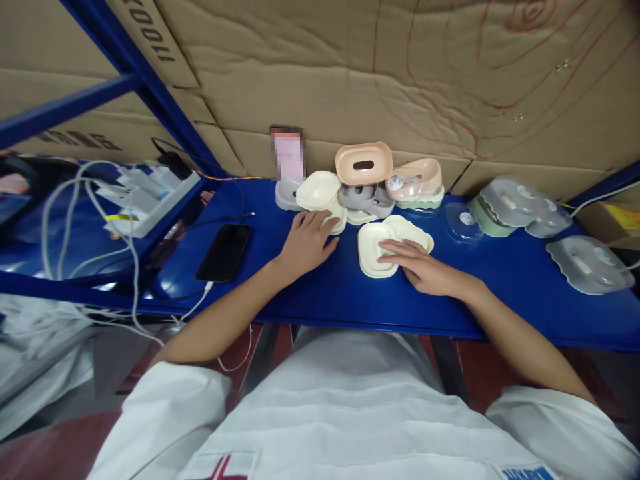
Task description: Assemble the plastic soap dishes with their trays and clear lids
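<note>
White clothing (360, 413) is filling the bottom of the frame, nearest to the camera, and beyond it the blue desk (320, 300) is stretching across the picture. Near the centre I am seeing the left hand (306, 245) resting with spread fingers on a cream piece (341, 219), which an oval cream piece (319, 189) is overlapping. Its grip is looking wide and loose, closing on nothing that I can see. Just right of centre, the right hand (430, 269) is laying its fingers on a square cream piece (371, 250) and a rounded cream piece (413, 232) behind it. How far this grip is opening I cannot tell, because the thumb is hiding below.

In my judgement, the step in hand is the touching and steadying of these cream pieces. From this posture, any lift would be calling for the right fingertips to reach under a rim.

Some edges are hiding under both hands, so I am not managing to count the layers. Gray pieces (367, 202) are lying partly covered near a slotted peach piece (363, 152). Against the cardboard (300, 80), an upright object (289, 157) is showing only coarse blocks, and a badge (525, 472) at lower right is being cut off.
</note>
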`<state>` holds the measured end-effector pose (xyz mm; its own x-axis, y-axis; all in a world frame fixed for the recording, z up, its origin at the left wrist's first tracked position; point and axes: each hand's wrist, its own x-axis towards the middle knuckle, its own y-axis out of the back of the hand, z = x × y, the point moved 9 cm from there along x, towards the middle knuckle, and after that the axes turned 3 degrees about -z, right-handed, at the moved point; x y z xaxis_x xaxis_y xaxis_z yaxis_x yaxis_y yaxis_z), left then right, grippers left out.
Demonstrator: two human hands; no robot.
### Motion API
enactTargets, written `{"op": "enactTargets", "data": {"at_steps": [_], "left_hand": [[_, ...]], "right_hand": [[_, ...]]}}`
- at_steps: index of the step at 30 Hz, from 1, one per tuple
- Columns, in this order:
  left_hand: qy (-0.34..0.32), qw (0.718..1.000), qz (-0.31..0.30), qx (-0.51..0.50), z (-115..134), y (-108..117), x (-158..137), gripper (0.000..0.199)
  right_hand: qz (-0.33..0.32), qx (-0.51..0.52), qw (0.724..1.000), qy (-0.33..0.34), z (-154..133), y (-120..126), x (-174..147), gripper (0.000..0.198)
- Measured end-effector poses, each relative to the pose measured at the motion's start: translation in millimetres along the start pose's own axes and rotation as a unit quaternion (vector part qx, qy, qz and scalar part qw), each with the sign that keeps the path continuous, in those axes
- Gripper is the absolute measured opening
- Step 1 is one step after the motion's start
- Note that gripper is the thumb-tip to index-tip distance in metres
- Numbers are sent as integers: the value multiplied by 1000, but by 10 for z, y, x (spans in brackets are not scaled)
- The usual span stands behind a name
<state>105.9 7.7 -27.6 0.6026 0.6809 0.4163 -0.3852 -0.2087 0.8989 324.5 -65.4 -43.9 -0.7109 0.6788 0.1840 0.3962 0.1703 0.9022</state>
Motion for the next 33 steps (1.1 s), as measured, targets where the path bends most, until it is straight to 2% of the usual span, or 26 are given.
{"op": "enactTargets", "data": {"at_steps": [4, 6, 11, 16, 20, 22, 25, 29, 31, 33], "left_hand": [[-2, 999, -40, 18, -80, -105, -8, 24], [-6, 999, -43, 12, -108, -115, -6, 20], [-12, 998, -42, -47, -208, 34, 8, 20], [-48, 995, -85, -29, -65, 112, 8, 21], [-47, 998, -23, -24, 123, 137, 109, 36], [-54, 998, -4, -26, 188, 72, 183, 46], [-75, 997, -29, -12, 225, -119, 279, 56], [-64, 997, -48, 20, 145, -260, 314, 58], [-60, 997, -38, 30, 116, -263, 299, 49], [-71, 997, -23, 20, 111, -245, 271, 32]], "right_hand": [[7, -32, 999, -19, 57, 17, 17, 34], [10, -37, 999, -13, 24, 21, 43, 26], [64, -41, 997, -5, -142, 185, 77, 27], [115, 6, 993, -16, -263, 380, 14, 26], [103, 56, 993, -16, -356, 342, -32, 29], [111, 90, 989, -22, -390, 342, -38, 31], [154, 144, 973, -90, -255, 390, -27, 38], [198, 216, 932, -215, 214, 357, -37, 57], [197, 239, 916, -256, 430, 275, -57, 59], [174, 230, 921, -261, 513, 194, -55, 54]]}}
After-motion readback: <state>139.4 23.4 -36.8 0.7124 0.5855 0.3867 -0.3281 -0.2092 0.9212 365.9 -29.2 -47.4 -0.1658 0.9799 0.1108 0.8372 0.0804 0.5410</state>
